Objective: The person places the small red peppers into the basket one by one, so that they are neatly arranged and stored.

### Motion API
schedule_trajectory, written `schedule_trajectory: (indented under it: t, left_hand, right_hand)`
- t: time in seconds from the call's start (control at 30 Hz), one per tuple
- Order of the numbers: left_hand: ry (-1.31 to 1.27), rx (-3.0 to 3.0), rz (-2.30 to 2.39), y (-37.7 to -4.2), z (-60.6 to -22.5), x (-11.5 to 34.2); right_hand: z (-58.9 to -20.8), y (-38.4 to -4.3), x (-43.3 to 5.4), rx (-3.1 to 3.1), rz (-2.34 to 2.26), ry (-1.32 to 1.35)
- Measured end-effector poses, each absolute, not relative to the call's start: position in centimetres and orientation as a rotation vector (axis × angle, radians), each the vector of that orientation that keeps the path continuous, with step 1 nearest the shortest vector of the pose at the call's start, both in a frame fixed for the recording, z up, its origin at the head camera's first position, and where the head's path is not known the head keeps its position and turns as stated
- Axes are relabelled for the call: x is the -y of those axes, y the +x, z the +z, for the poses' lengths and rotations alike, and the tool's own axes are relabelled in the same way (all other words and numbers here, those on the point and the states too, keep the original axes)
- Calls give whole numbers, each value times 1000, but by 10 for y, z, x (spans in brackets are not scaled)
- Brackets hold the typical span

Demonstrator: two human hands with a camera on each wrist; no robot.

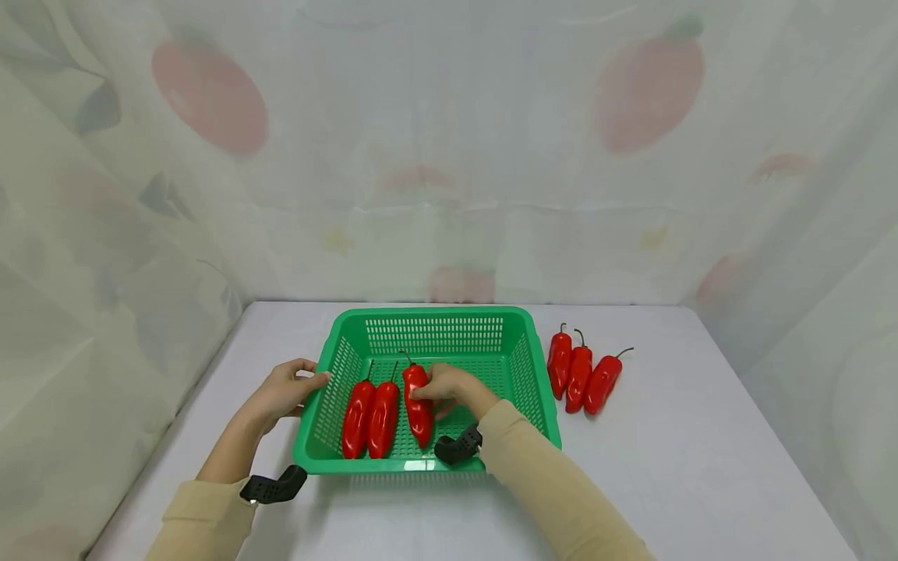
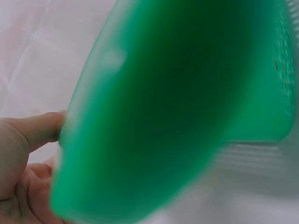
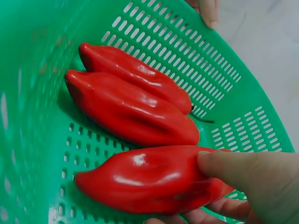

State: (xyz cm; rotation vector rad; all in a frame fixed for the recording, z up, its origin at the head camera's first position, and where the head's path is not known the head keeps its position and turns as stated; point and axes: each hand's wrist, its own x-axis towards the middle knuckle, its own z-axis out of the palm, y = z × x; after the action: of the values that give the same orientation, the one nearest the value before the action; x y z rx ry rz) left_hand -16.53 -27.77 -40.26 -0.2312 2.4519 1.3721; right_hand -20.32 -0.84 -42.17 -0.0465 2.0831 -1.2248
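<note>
A green plastic basket point(image 1: 449, 313) with slotted walls stands on the table. Inside, at its left, two red chili peppers point(image 1: 359, 419) point(image 3: 135, 107) lie side by side. My right hand point(image 1: 449, 387) reaches into the basket and grips a third red pepper point(image 1: 418, 413), thumb on top and fingers beneath, as the right wrist view shows. That pepper lies low, near the slotted floor; contact with it I cannot tell. My left hand point(image 1: 284, 389) holds the basket's left rim, thumb point(image 2: 42, 128) against the edge; some of its fingers are hidden by the wall.
Three more red peppers point(image 1: 579, 378) lie on the white table point(image 1: 666, 452) just right of the basket, stems pointing away. A pale curtain with fruit prints point(image 1: 449, 156) hangs behind and at both sides. Black wrist cameras point(image 1: 273, 487) sit on both wrists.
</note>
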Motion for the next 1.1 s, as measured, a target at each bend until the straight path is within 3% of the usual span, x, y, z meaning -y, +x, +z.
schedule_trajectory:
  t: [1.1]
  left_hand:
    - [-244,-2457,1370,-166,-404,278]
  right_hand:
    - [-431,-204,11,-2043,-1089,-57]
